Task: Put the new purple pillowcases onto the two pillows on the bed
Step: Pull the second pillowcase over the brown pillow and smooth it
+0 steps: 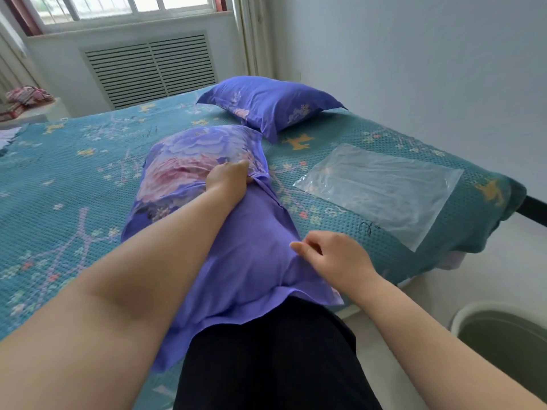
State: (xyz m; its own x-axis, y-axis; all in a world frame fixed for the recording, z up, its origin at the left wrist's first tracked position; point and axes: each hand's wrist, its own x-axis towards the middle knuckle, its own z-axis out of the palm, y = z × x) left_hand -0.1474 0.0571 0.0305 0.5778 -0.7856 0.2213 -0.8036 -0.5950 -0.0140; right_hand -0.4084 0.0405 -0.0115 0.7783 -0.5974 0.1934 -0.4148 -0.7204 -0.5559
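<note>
A pillow in a purple flowered pillowcase (266, 105) lies at the far right of the bed. A second pillow (189, 167) lies nearer me, partly inside another purple pillowcase (248, 255) whose open end hangs over the bed's near edge against my legs. My left hand (229, 177) grips bunched fabric on top of this pillow, where the flowered part meets the plain purple part. My right hand (328, 254) pinches the plain purple fabric at the case's right side.
A clear plastic bag (381, 187) lies flat on the teal bedspread (65, 179) to the right of the pillows. A grey bin (503, 329) stands on the floor at the lower right. The wall runs along the bed's right side. Folded clothes (28, 97) sit at the far left.
</note>
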